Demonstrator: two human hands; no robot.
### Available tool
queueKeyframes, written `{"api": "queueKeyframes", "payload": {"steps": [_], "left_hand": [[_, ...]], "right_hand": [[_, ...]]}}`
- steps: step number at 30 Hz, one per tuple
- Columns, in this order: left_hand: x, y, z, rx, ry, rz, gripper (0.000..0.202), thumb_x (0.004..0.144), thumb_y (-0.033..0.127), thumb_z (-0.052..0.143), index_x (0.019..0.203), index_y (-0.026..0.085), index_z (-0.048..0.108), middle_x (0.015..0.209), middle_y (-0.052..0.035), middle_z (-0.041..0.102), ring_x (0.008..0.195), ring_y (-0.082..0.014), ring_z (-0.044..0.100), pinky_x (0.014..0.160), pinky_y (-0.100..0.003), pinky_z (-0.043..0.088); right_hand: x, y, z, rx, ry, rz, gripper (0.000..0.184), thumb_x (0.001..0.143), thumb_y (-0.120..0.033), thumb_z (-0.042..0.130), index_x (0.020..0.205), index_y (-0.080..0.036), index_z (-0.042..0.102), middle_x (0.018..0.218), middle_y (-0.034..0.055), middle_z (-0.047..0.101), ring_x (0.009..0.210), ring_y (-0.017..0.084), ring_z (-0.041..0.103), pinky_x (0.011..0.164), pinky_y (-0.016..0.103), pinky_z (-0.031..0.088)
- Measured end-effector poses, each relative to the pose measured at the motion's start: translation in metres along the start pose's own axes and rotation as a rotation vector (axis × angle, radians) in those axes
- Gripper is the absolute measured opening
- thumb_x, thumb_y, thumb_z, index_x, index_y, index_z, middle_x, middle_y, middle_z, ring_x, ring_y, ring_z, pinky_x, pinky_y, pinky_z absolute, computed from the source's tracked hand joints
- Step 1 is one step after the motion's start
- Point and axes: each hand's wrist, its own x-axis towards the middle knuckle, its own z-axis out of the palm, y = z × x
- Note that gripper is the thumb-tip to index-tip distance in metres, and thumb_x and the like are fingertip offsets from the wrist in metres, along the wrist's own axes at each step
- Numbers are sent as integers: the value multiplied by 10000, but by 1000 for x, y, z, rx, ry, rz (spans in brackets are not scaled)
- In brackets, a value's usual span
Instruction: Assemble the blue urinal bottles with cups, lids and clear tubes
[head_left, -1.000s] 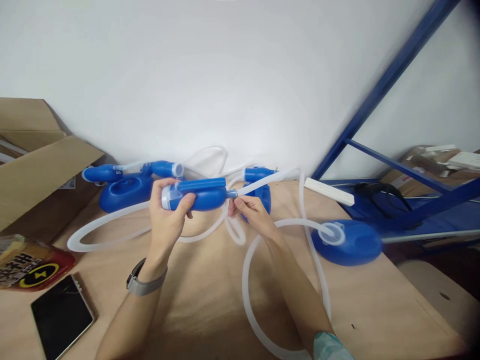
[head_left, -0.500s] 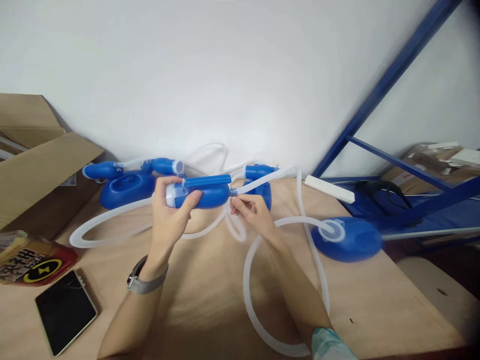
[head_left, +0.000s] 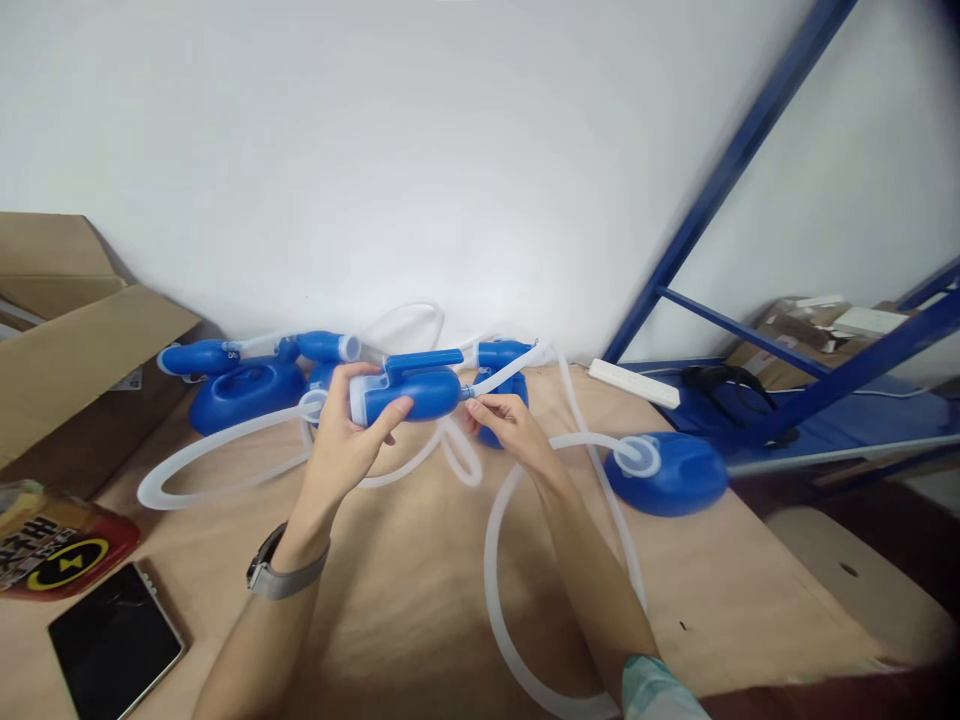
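My left hand (head_left: 346, 442) is wrapped round a blue plastic bottle-shaped part (head_left: 412, 390) with a white collar at its left end, holding it level above the table. My right hand (head_left: 504, 422) pinches the translucent white tube (head_left: 504, 374) where it joins the part's narrow right end. The tube runs on in loops over the table to a flat blue container (head_left: 675, 476) at the right. A grey watch sits on my left wrist.
More blue parts (head_left: 240, 385) and tube loops (head_left: 217, 455) lie by the white wall. An open cardboard box (head_left: 67, 340) stands at the left, with a red packet (head_left: 52, 545) and a phone (head_left: 112, 645) in front. A white power strip (head_left: 634, 384) and blue shelf frame (head_left: 757, 130) are at the right.
The view has shifted slightly rightward. My hands stay on the blue part and the tube, holding them a little farther away and higher; the grip is unchanged.
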Motion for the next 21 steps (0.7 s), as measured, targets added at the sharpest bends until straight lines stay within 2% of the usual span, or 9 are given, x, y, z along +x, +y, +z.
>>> {"api": "queueKeyframes", "payload": {"steps": [3, 5, 8, 10, 12, 14, 16, 18, 21], "left_hand": [[-1, 1, 0, 1, -16, 13, 557, 757, 460, 890, 1176, 251, 588, 1047, -14, 647, 547, -90, 619, 459, -216, 563], [0, 1, -1, 6, -27, 25, 576, 751, 450, 889, 1203, 254, 592, 1158, -42, 642, 602, -99, 639, 488, -225, 580], [1, -1, -5, -18, -97, 29, 596, 746, 416, 885, 1238, 250, 591, 1169, -50, 635, 668, -126, 668, 572, -262, 619], [2, -3, -7, -85, -148, 47, 581, 758, 387, 874, 1241, 251, 584, 1084, -26, 635, 694, -144, 675, 629, -294, 635], [2, -6, -5, -145, -146, 87, 570, 776, 376, 868, 1251, 258, 576, 1065, -19, 630, 737, -157, 672, 645, -302, 631], [2, -8, 3, -167, -89, 135, 614, 783, 388, 880, 1291, 269, 557, 1093, -26, 631, 749, -156, 660, 621, -288, 608], [4, -9, 19, -169, -12, 200, 662, 786, 422, 894, 1322, 274, 535, 1088, -26, 643, 772, -161, 668, 648, -293, 600], [8, -7, 42, -180, 57, 318, 680, 790, 470, 898, 1321, 275, 520, 1080, -27, 656, 880, -197, 698, 775, -350, 618], [19, 4, 87, -209, 64, 532, 678, 837, 551, 853, 1352, 302, 490, 1162, -54, 652, 1099, -266, 692, 980, -474, 583]], "right_hand": [[2, 2, 1, 46, 15, 35, 536, 866, -705, 726, 759, -179, 741, 741, 56, 737, 727, 190, 684, 745, 332, 581], [2, -4, -1, 19, -37, 68, 547, 873, -713, 710, 843, -171, 777, 799, 78, 777, 768, 209, 724, 751, 343, 599], [-14, -26, -22, -218, -60, 15, 462, 953, -622, 663, 986, -187, 818, 1005, 117, 825, 951, 266, 768, 848, 388, 616], [-42, -39, -53, -428, 82, -80, 392, 991, -545, 642, 1107, -215, 821, 1179, 130, 809, 1114, 300, 748, 977, 423, 587], [-79, -39, -96, -596, 327, -104, 407, 1010, -534, 608, 1182, -222, 804, 1265, 146, 781, 1239, 322, 702, 1099, 463, 527], [-116, -21, -140, -781, 690, -28, 449, 981, -579, 597, 1168, -220, 792, 1290, 154, 760, 1298, 350, 656, 1175, 547, 454], [-146, 9, -174, -916, 875, 170, 562, 926, -643, 605, 1221, -189, 752, 1423, 209, 666, 1424, 400, 544, 1245, 635, 327], [-167, 43, -189, -897, 902, 430, 639, 906, -705, 579, 1252, -187, 723, 1616, 230, 469, 1555, 432, 366, 1268, 682, 238], [-182, 78, -185, -821, 855, 463, 661, 968, -763, 390, 1220, -240, 706, 1744, 156, 252, 1640, 410, 163, 1252, 737, 204]]}}
